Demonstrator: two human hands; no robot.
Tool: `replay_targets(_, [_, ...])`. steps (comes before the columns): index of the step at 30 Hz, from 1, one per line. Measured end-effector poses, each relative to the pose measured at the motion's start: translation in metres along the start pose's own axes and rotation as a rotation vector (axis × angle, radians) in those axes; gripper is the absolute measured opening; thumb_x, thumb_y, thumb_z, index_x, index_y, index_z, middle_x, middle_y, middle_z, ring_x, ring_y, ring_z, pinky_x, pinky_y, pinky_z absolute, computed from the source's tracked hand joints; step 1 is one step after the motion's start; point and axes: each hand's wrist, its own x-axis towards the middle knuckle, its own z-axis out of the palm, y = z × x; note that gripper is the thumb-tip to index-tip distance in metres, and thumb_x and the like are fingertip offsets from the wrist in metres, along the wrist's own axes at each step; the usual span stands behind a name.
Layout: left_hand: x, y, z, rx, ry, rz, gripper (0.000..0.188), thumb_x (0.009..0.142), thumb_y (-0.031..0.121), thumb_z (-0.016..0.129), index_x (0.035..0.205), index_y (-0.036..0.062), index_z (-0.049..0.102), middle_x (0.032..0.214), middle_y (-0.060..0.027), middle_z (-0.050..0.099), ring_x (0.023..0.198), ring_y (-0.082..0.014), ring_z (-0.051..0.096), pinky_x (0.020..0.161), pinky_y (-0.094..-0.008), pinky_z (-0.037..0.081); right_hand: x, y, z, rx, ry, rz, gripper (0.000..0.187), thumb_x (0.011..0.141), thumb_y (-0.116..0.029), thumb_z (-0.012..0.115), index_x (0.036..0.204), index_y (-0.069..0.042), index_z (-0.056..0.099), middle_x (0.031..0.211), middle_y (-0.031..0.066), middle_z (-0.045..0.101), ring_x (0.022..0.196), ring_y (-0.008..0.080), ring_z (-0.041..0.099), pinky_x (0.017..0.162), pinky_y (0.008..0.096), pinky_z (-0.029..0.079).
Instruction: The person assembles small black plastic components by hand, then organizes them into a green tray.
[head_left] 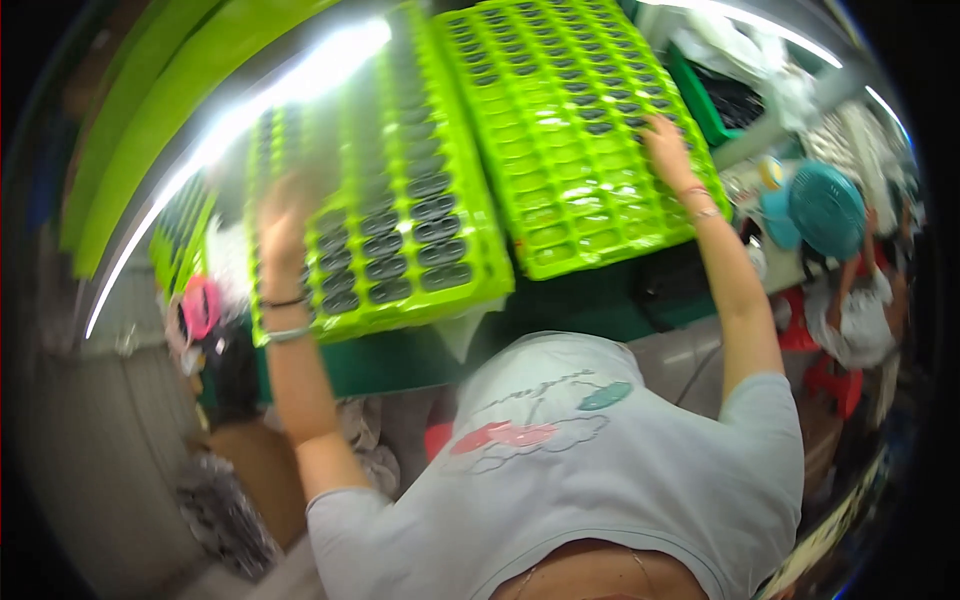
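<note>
Two bright green pocketed trays lie side by side in front of me. The left tray point(430, 300) has dark oval pieces point(440, 230) in many pockets, and lamp glare washes over part of it. My left hand point(287, 215) is over this tray's left side, so smeared by motion and glare that its fingers cannot be made out. The right tray point(570, 262) has black oval pieces point(570, 75) in its far pockets, while its near pockets show plain green. My right hand point(668, 155) reaches to its right side, fingers close together at a pocket beside the black pieces; what they hold is hidden.
A dark green tabletop point(400, 365) runs under the trays. At the right are a green bin point(720, 105) with black pieces and white bags, and a teal fan point(826, 210). A bright lamp tube point(300, 85) crosses the upper left. Another person point(850, 300) and red stools are at the right.
</note>
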Motion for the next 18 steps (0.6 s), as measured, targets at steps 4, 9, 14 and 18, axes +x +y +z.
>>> replay_targets(4, [-0.045, 0.045, 0.072, -0.864, -0.115, -0.13, 0.036, 0.095, 0.021, 0.041, 0.122, -0.003, 0.041, 0.1, -0.0121, 0.057, 0.084, -0.0179, 0.059, 0.076, -0.028, 0.049, 0.0, 0.005, -0.015, 0.022, 0.0, -0.065, 0.018, 0.069, 0.001, 0.057, 0.087, 0.0, 0.058, 0.098, 0.0145, 0.055, 0.103, 0.0335, 0.049, 0.091, 0.0411, 0.038])
replay_targets(9, [-0.084, 0.055, 0.104, -1.219, -0.096, -0.162, 0.034, 0.095, 0.018, 0.04, 0.12, -0.0046, 0.041, 0.101, -0.0162, 0.058, 0.086, -0.0197, 0.061, 0.079, -0.0319, 0.051, 0.007, 0.003, -0.01, 0.036, -0.063, -0.075, 0.017, 0.073, 0.001, 0.051, 0.087, 0.001, 0.061, 0.1, 0.0132, 0.057, 0.106, 0.0302, 0.05, 0.093, 0.0373, 0.039])
replay_targets(14, [-0.101, 0.052, 0.119, -1.242, -0.075, -0.192, 0.032, 0.096, 0.019, 0.039, 0.119, -0.0031, 0.041, 0.103, -0.0188, 0.056, 0.088, -0.0233, 0.06, 0.08, -0.0347, 0.051, 0.0, 0.006, -0.007, -0.004, -0.044, -0.046, 0.018, 0.074, 0.0, 0.051, 0.088, 0.001, 0.061, 0.099, 0.0136, 0.061, 0.101, 0.0273, 0.055, 0.09, 0.036, 0.042])
replay_targets(18, [-0.12, 0.055, 0.134, -1.223, 0.003, -0.192, 0.037, 0.095, 0.018, 0.04, 0.125, -0.0036, 0.037, 0.106, -0.0187, 0.055, 0.091, -0.0233, 0.059, 0.082, -0.0349, 0.051, 0.006, -0.003, -0.006, 0.053, -0.02, -0.036, 0.028, 0.072, 0.002, 0.049, 0.098, -0.004, 0.056, 0.087, 0.0145, 0.057, 0.088, 0.031, 0.054, 0.08, 0.0383, 0.043])
